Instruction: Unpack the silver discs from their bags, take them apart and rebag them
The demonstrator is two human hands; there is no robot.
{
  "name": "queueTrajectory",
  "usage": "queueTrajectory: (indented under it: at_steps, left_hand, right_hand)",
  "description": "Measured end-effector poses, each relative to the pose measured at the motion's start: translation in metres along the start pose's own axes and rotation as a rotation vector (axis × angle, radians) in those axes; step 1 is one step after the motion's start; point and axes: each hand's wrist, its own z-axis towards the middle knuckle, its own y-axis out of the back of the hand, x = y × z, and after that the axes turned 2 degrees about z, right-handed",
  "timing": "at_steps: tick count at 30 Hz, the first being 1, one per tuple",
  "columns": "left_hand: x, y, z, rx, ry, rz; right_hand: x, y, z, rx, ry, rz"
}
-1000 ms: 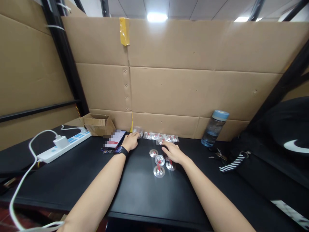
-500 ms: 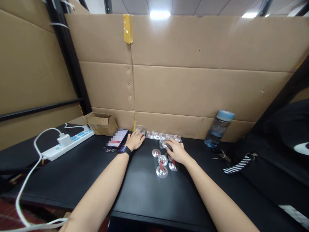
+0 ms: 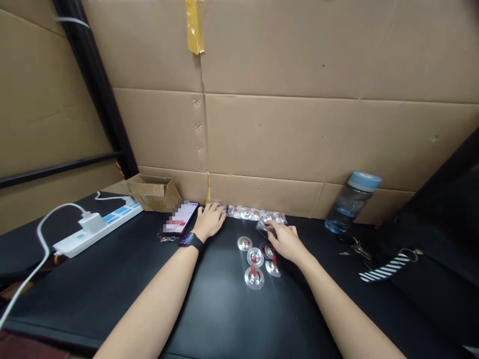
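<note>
Several small silver discs (image 3: 255,257) with red centres lie in a cluster on the black table (image 3: 112,279). My right hand (image 3: 286,242) rests just right of them, fingers closed on a small clear packet (image 3: 263,227). A row of clear packets (image 3: 258,215) holding more discs lies along the cardboard wall. My left hand (image 3: 210,221), with a dark watch on its wrist, lies flat with fingers stretched out, its fingertips touching the leftmost packet (image 3: 220,205). A phone (image 3: 181,217) lies just left of that hand.
A white power strip (image 3: 98,227) with a plugged charger and cable sits at the left. A small open cardboard box (image 3: 151,191) stands behind it. A blue-lidded water bottle (image 3: 352,202), keys (image 3: 355,247) and a striped strap (image 3: 384,269) are at the right. Cardboard walls enclose the back.
The view has tilted down and drawn closer. My right hand has lifted from the discs toward the packet row and closed on a packet. My left hand has barely moved.
</note>
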Motion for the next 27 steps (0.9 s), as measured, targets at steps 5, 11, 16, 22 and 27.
queueTrajectory:
  at_steps: [5,11,16,22,27]
  left_hand:
    - [-0.023,0.014,0.001,-0.012,-0.106,-0.057]
    - [-0.081,0.032,-0.013,-0.031,-0.262,-0.592]
    - [-0.101,0.04,-0.023,0.088,-0.327,-0.904]
    - [-0.092,0.04,-0.023,0.237,-0.347,-0.961]
    - [-0.092,0.042,-0.024,0.285,-0.36,-0.89]
  right_hand:
    - [-0.002,0.0,0.001,-0.038,-0.026,-0.016]
    - [0.01,0.005,0.0,-0.143,0.089,0.282]
    - [0.031,0.025,-0.009,-0.084,0.212,0.489]
    - [0.033,0.032,-0.013,-0.062,0.156,0.634]
    - [0.029,0.031,-0.013,-0.067,0.16,0.639]
